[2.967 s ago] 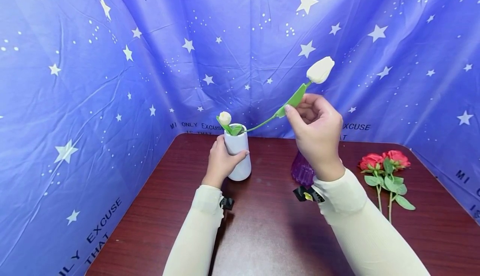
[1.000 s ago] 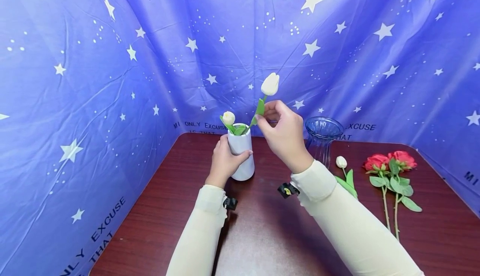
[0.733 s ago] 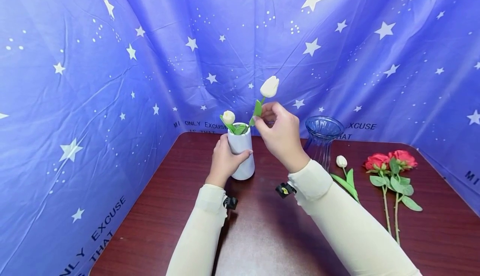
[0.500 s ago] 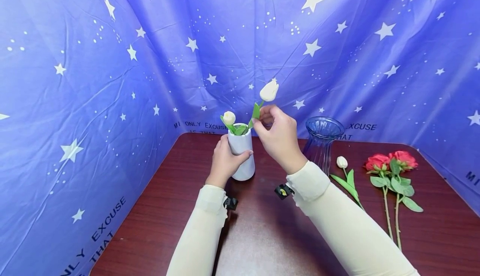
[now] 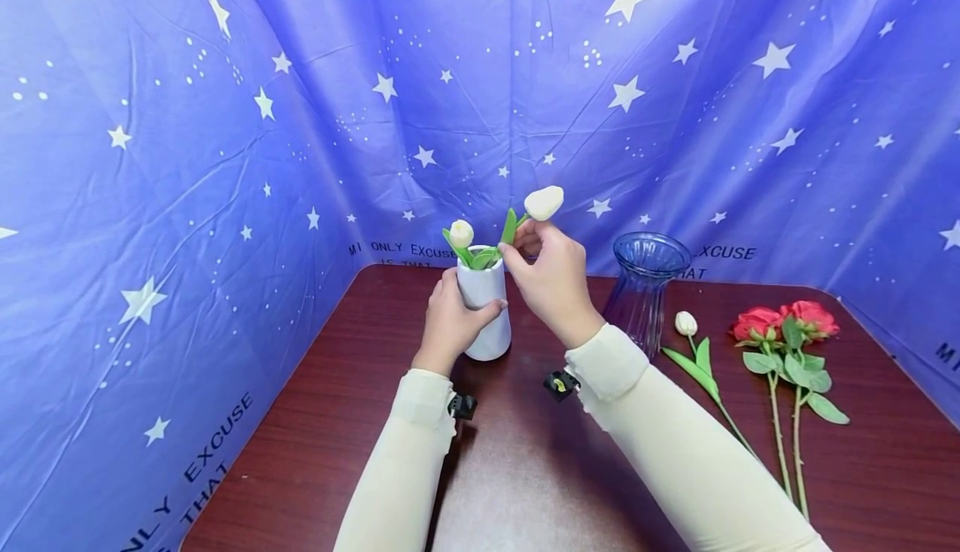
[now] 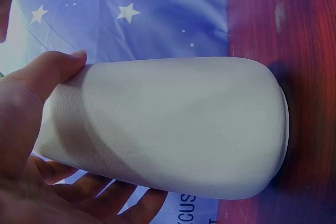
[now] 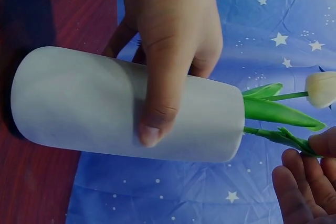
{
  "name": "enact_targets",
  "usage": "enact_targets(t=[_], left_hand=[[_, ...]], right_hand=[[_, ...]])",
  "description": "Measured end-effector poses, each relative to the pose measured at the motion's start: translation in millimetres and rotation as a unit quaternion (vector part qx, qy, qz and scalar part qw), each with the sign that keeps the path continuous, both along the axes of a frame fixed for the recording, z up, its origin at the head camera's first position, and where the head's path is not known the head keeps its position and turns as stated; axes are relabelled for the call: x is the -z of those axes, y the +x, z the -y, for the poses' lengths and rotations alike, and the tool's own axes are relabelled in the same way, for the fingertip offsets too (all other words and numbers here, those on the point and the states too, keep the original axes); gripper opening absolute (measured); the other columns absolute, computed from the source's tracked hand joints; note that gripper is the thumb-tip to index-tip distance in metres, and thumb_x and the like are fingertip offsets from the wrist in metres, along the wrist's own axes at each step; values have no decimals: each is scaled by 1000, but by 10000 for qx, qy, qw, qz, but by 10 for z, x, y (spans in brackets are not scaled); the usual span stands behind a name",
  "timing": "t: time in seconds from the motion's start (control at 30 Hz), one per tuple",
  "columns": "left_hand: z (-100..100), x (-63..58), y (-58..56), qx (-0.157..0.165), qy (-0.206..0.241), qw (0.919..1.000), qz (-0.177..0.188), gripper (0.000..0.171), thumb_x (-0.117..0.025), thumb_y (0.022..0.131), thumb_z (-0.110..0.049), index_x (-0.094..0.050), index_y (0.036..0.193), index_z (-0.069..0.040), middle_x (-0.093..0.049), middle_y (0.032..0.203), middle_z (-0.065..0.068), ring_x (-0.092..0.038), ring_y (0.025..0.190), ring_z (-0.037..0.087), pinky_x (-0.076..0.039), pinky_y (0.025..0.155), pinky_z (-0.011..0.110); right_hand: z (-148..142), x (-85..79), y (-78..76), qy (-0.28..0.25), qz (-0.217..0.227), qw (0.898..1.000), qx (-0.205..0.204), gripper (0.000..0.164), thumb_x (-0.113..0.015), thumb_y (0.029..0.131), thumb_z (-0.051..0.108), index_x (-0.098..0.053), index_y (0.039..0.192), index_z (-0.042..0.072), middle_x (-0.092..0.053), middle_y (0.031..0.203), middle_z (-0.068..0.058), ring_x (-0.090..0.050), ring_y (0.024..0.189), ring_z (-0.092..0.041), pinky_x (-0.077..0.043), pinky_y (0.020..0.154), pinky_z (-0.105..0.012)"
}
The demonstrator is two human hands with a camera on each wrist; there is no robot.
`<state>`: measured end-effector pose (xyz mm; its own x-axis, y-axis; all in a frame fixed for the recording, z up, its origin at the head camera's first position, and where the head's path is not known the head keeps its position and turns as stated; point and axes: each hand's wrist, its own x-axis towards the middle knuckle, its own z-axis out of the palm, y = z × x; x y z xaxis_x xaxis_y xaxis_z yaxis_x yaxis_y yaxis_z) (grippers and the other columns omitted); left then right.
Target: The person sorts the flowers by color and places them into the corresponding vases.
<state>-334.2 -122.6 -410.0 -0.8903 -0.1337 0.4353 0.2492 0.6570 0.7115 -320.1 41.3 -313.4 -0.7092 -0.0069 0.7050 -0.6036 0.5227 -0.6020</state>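
Observation:
A white vase [image 5: 486,310] stands upright on the table, and my left hand [image 5: 454,318] grips its side with the thumb across the front. One white tulip [image 5: 461,234] leans out of its mouth on the left. My right hand [image 5: 551,273] pinches a second white tulip [image 5: 543,203] by its stem and leaf at the right of the rim. In the right wrist view this tulip's stem [image 7: 253,130] enters the vase mouth, its lower part hidden inside. The left wrist view shows the vase [image 6: 168,127] between thumb and fingers, its base at the table.
A clear blue glass vase [image 5: 651,256] stands right of my right hand. On the table [image 5: 300,419] beyond it lie another white tulip [image 5: 686,323] and red roses [image 5: 810,318] with leafy stems. A blue star-printed cloth [image 5: 465,118] hangs around the table's back and sides.
My right hand has brought the tulip left to the white vase and then lowered it, its stem going deeper into the mouth. My left hand keeps holding the vase in place.

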Motion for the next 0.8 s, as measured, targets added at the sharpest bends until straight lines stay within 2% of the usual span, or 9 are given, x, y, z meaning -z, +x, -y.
enact_targets(t=[0.27, 0.8], left_hand=[[4, 6, -10, 7, 34, 10000, 3, 83, -90, 75, -44, -51, 138, -6, -64, 120, 14, -66, 108, 32, -56, 92, 48], [1, 11, -1, 30, 77, 10000, -23, 85, -90, 75, -44, -50, 139, -6, -64, 123, 13, -66, 110, 31, -56, 94, 49]], right_hand=[[14, 68, -20, 101, 65, 9999, 112, 16, -80, 89, 21, -69, 94, 10, -76, 84, -3, -74, 77, -17, -56, 74, -38], [57, 139, -38, 79, 208, 9997, 83, 15, -80, 87, 20, -71, 94, 10, -78, 83, -4, -73, 76, -18, -53, 74, -41]])
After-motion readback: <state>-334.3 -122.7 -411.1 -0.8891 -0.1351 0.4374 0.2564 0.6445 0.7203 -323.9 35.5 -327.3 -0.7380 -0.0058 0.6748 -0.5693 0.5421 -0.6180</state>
